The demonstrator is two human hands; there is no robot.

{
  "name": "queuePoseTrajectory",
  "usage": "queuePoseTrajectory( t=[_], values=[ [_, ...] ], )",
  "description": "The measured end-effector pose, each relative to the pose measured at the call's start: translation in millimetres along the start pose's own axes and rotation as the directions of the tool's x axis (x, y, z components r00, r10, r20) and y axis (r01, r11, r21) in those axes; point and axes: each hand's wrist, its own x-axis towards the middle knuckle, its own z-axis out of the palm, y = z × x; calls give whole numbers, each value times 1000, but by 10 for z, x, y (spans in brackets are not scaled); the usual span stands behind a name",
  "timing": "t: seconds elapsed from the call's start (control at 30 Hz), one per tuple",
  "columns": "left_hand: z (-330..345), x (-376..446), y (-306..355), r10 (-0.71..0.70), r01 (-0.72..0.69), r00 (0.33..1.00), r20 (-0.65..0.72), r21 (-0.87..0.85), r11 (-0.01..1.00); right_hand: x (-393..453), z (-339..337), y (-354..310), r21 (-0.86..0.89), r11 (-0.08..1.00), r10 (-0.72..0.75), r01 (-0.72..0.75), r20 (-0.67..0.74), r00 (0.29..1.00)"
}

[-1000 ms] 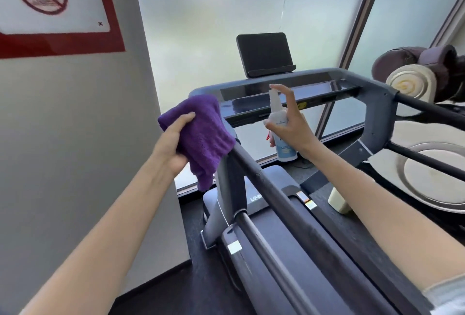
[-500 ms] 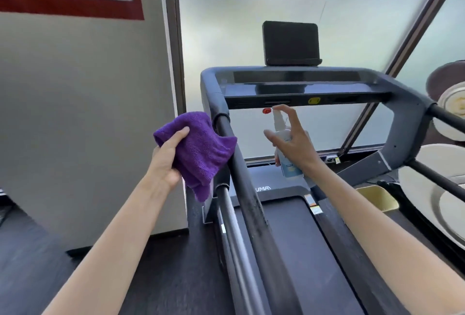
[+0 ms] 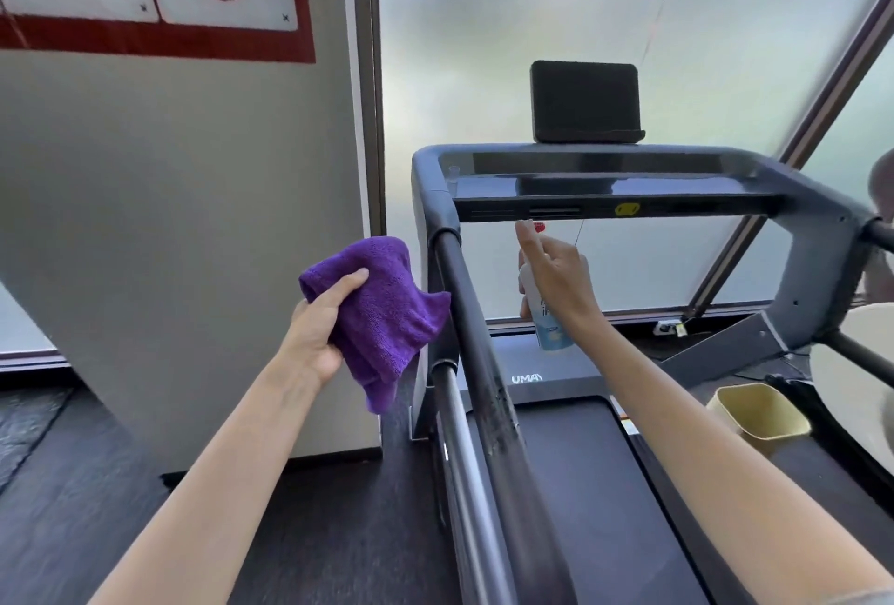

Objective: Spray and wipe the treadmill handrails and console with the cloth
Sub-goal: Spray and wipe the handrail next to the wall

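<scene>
My left hand (image 3: 317,331) grips the cloth (image 3: 382,314) left of the handrail (image 3: 476,353) — my right hand (image 3: 556,273) holds the bottle (image 3: 549,324) below the console (image 3: 609,191).

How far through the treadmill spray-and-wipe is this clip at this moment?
Early. Done: nothing clearly wiped; the left handrail looks streaked. In hand: the right hand holds the spray bottle beside that rail, forefinger raised at the nozzle; the left hand grips the purple cloth just off it. Left: wiping both rails and the console.

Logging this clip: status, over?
Left hand grips purple cloth. Right hand holds spray bottle, beside left handrail. Nothing blocking.
</scene>
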Motion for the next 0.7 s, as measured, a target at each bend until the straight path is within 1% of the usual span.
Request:
queuePoseTrajectory(
  t=[0.17,0.27,0.4,0.5,0.57,0.63,0.7],
  values=[
    [-3,-8,23,-4,4,1000,11,-2,1000,16,-14,22,-52,999,-5,2,-57,998],
    [-6,-7,28,6,-6,1000,25,3,1000,-3,-23,10,-90,996,-19,14,-59,998],
    [19,-2,22,49,-50,998,27,58,997,-43,-46,-1,-206,978,-11,12,8,1000],
    [87,1,24,61,-63,998,25,94,994,-57,-70,-18,-334,942,12,25,109,994],
    [115,2,20,55,-58,998,29,90,994,-39,-81,-10,-302,953,34,21,176,984],
    [119,1,18,41,-44,998,39,76,996,-38,-81,-19,-175,985,35,6,230,973],
    [106,-1,18,28,-30,999,43,66,997,-44,-74,-19,-65,997,-27,45,264,964]
  ],
)
